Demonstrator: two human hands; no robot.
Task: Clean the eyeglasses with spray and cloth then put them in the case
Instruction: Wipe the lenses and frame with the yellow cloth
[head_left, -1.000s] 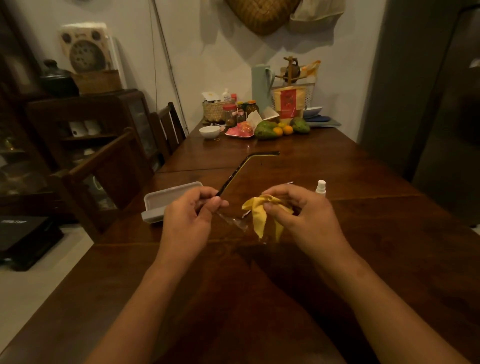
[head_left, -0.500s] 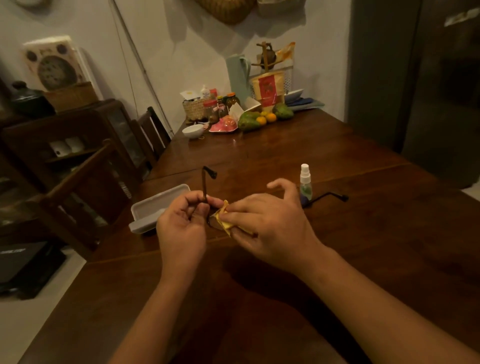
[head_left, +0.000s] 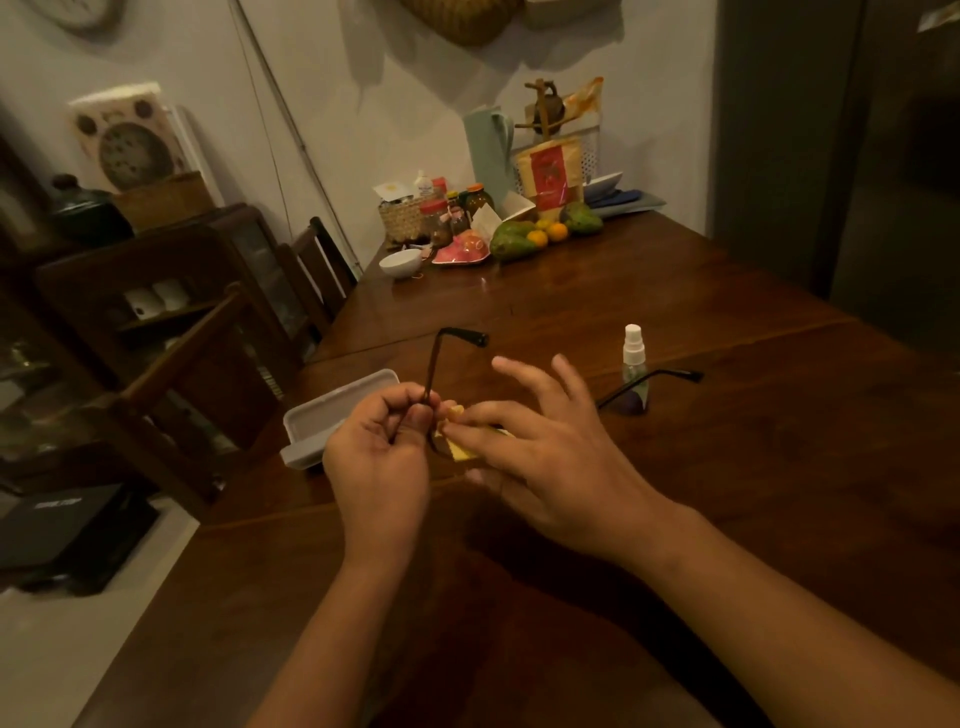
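Note:
My left hand (head_left: 378, 457) grips the dark-framed eyeglasses (head_left: 435, 364) at the hinge, one temple arm sticking up above my fist. The other temple arm juts out to the right past the spray bottle. My right hand (head_left: 540, 447) pinches the yellow cloth (head_left: 460, 448) against a lens with thumb and forefinger, its other fingers spread. The lenses are mostly hidden behind my hands. A small clear spray bottle (head_left: 634, 353) with a white top stands upright on the table to the right. The open white case (head_left: 332, 421) lies just left of my left hand.
A dark wooden table (head_left: 727, 467) stretches ahead. At its far end stand a white bowl (head_left: 401, 262), a pink plate, fruit (head_left: 519, 240), jars and a woven basket. Wooden chairs (head_left: 218, 374) and a dark cabinet stand along the left side.
My right hand's fingers have spread wider while it keeps pinching the cloth on the lens. The raised temple arm has tilted slightly. The head view has shifted a little.

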